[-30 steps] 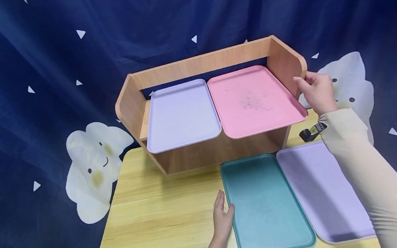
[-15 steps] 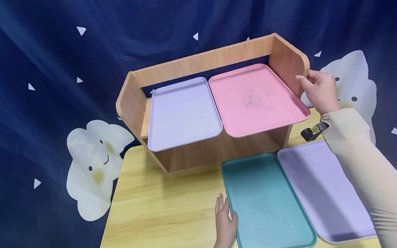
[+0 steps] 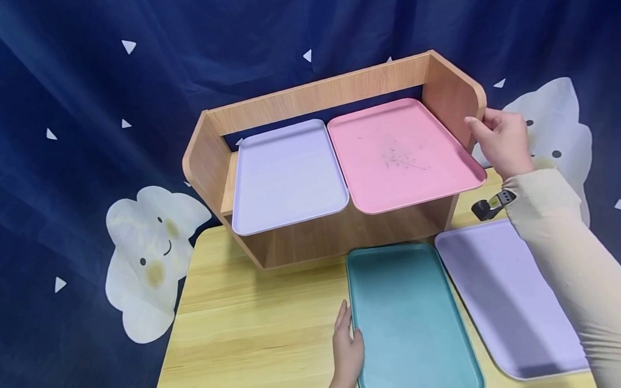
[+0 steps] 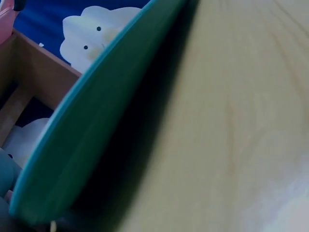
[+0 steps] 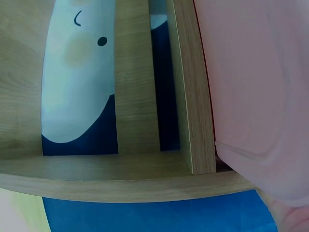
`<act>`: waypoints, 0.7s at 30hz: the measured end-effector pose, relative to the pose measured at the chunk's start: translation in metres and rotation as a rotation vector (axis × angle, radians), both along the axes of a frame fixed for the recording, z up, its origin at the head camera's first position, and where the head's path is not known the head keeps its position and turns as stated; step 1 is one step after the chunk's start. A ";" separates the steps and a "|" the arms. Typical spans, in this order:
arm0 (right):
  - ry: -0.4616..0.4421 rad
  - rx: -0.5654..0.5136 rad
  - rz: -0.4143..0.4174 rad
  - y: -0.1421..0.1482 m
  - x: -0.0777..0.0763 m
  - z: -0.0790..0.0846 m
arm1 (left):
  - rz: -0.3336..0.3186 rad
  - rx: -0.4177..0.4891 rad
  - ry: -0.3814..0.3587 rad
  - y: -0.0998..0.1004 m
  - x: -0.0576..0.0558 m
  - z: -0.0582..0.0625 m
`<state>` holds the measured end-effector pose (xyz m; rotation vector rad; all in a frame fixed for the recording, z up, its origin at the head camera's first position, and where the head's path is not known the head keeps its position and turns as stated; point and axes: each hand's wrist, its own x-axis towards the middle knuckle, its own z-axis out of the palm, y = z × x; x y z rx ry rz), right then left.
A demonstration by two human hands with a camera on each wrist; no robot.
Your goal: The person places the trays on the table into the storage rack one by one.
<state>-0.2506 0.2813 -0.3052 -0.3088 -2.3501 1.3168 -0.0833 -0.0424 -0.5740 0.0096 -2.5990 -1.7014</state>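
The teal tray [image 3: 416, 325] has shifted to left, my left hand [image 3: 347, 355] pinching it, my right hand [image 3: 504, 144] gripping the shelf [image 3: 317, 100]; this shifting, I judge, next needs steadiness.

Smiling white cloud [image 3: 140, 248] on dark blue curtain [image 3: 256, 35] behind table [image 3: 244, 331]

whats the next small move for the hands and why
I'd probably bring the right hand down from the shelf's side panel to the right rim of the teal tray: only the left hand touches it, and a strip of table shows between it and the lower lilac tray, perhaps leaving finger room.
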 end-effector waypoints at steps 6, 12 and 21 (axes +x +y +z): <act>0.009 0.000 0.002 0.001 -0.001 -0.001 | -0.026 0.133 -0.055 -0.005 -0.001 0.004; 0.002 -0.005 0.007 0.001 -0.001 0.000 | -0.053 0.299 -0.088 -0.008 -0.003 0.009; -0.002 -0.002 0.010 0.003 -0.002 -0.001 | -0.115 0.434 -0.126 -0.014 -0.008 0.017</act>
